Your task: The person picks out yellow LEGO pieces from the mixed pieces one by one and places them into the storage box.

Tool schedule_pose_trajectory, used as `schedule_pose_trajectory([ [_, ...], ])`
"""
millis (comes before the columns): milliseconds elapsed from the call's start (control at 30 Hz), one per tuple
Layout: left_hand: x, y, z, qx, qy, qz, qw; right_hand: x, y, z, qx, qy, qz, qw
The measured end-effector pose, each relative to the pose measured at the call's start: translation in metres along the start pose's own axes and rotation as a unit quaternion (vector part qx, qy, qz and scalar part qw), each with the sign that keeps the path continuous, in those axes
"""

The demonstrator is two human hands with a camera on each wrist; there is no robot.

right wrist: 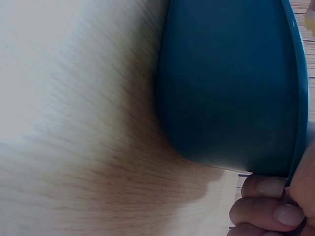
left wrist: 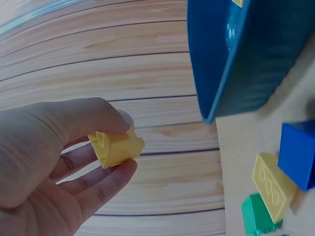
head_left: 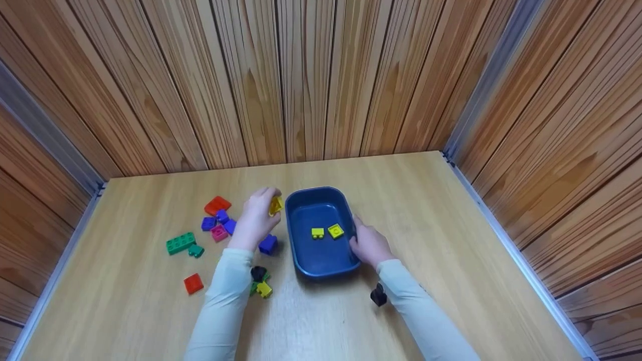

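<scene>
My left hand (head_left: 256,218) is raised just left of the dark blue tub, pinching a yellow toy building brick (left wrist: 118,147) between thumb and fingertips. The left wrist view shows the brick's studs and the tub's wall (left wrist: 256,73) a short way off. On the tub's right side my right hand (head_left: 371,244) grips the rim. Its fingers (right wrist: 268,211) curl at the tub's edge in the right wrist view, where the thumb is mostly cut off. Two small yellow bricks, one left (head_left: 317,233) and one right (head_left: 335,230), lie inside the tub (head_left: 313,255).
Left of the tub lie a blue brick (head_left: 268,244), a green brick (head_left: 180,243), a red brick (head_left: 193,284) and several purple, pink and orange ones. Black, green and yellow bricks (head_left: 264,289) cluster beside my left forearm. A black brick (head_left: 378,296) sits by my right sleeve. Wood-panel walls enclose the table.
</scene>
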State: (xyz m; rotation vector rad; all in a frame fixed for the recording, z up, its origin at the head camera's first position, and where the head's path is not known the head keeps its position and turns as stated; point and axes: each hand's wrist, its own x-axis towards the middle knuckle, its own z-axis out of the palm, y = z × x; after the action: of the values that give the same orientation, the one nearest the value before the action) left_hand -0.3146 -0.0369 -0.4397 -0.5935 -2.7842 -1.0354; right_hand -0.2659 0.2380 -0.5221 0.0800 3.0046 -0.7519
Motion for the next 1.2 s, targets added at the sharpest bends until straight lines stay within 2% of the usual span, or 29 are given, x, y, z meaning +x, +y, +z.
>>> schedule_pose_trajectory([
  [200,0.006,0.01,0.009,-0.005,-0.004,0.019,0.9998,0.0,0.0,0.0,0.002,-0.003,0.003,1.0],
  [700,0.011,0.028,0.032,-0.012,-0.039,0.008,0.9991,0.0,0.001,-0.001,-0.002,0.007,-0.011,1.0],
  [867,0.013,0.036,0.039,-0.011,-0.048,0.017,0.9987,0.0,0.002,0.0,-0.014,0.01,-0.013,1.0],
  [1200,0.02,0.053,0.053,-0.027,-0.082,0.024,0.996,-0.001,0.002,0.0,0.007,0.003,-0.009,1.0],
])
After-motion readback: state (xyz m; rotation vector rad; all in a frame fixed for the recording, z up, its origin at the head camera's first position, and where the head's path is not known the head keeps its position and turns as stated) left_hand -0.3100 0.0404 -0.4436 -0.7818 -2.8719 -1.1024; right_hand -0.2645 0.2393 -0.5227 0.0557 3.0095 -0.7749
